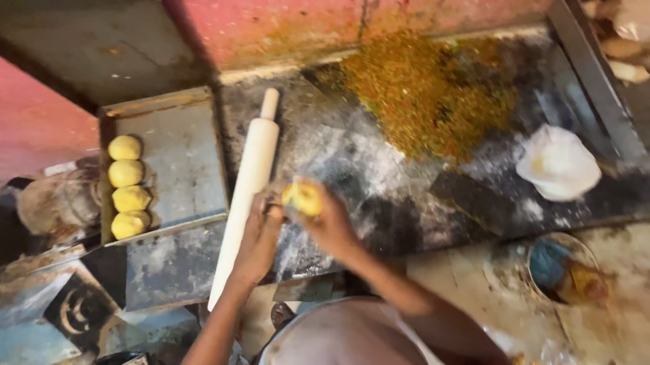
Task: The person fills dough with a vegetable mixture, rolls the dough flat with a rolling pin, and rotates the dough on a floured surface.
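Note:
My right hand (326,222) is closed around a small yellow dough ball (302,198), held just above the floured dark work slab (386,171). Beside it, my left hand (260,239) touches the same ball with its fingertips and lies against the long white rolling pin (246,185), which rests slantwise on the slab. To the left, a metal tray (187,159) carries several yellow dough balls (126,185) in a column along its left side.
A heap of brown-green crumbly filling (428,91) sits at the back of the slab. A flattened white dough piece (559,163) lies at the right. A round bowl (564,268) stands on the floor below. A pink wall runs behind.

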